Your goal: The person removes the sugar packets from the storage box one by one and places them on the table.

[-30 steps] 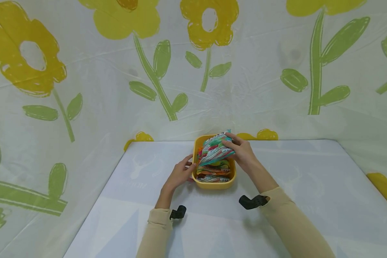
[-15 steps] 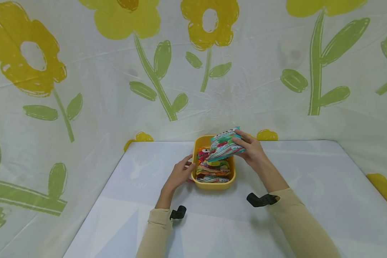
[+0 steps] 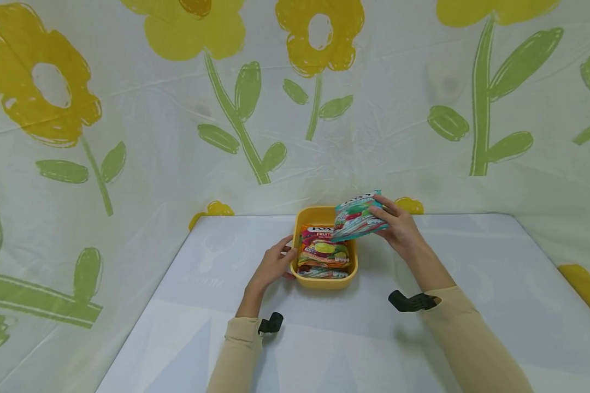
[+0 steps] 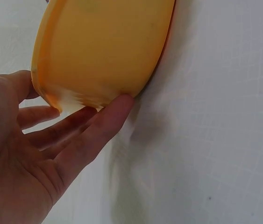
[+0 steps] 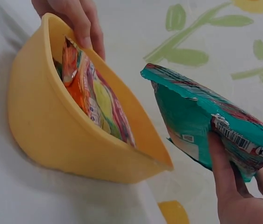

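Observation:
My right hand [image 3: 398, 229] pinches a teal candy bag [image 3: 356, 215] by its right end. The bag is held tilted above the right rim of a yellow plastic bin [image 3: 324, 284]; the right wrist view shows it apart from the bin. Inside the bin lies an orange and red candy bag [image 3: 322, 246] printed with fruit. In front of it is another striped bag [image 3: 323, 272], partly covered. My left hand [image 3: 273, 265] holds the bin's left side, with fingers along the outer wall [image 4: 103, 51] and a digit over the rim in the right wrist view.
The bin stands on a pale table [image 3: 226, 349] near its back edge. Behind it hangs a white cloth [image 3: 388, 147] printed with yellow flowers and green leaves. Black wrist mounts [image 3: 413, 301] stick out at both sleeves.
My right hand has drawn the teal candy bag up and to the right, uncovering more of the orange bag in the bin. The left hand stays in place at the bin.

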`<state>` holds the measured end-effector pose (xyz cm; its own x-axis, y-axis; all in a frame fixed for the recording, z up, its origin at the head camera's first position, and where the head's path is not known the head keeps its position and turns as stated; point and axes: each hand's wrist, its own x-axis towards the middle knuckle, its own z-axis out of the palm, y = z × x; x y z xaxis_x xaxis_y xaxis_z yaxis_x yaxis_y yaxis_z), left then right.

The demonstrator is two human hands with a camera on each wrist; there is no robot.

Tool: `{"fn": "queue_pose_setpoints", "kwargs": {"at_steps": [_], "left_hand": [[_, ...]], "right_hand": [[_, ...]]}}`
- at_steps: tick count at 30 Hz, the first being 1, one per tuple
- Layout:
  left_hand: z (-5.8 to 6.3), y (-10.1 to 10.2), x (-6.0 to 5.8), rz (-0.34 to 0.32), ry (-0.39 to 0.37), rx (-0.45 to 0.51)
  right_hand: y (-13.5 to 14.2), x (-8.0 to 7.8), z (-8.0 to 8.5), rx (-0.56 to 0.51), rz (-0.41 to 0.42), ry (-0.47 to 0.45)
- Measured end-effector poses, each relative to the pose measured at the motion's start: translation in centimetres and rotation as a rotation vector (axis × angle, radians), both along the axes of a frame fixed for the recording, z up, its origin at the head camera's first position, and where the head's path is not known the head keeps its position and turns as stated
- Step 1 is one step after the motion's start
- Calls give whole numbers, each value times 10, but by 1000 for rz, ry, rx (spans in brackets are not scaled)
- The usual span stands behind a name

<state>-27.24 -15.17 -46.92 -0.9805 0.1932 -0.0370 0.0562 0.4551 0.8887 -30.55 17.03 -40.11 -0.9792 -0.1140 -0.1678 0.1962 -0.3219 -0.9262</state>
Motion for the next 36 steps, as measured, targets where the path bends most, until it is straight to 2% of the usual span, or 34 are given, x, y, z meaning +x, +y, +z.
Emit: {"fn": "queue_pose_setpoints", "kwargs": {"at_steps": [17, 26, 36], "left_hand": [[-2, -1, -2, -5, -10, 11], [0, 0, 0, -15, -2, 19], [-1, 0, 1, -21, 1, 74]], "right_hand": [[31, 1, -4, 46, -5, 33], [47, 5, -7, 30, 4, 34], [57, 8, -14, 23, 2, 47]]}}
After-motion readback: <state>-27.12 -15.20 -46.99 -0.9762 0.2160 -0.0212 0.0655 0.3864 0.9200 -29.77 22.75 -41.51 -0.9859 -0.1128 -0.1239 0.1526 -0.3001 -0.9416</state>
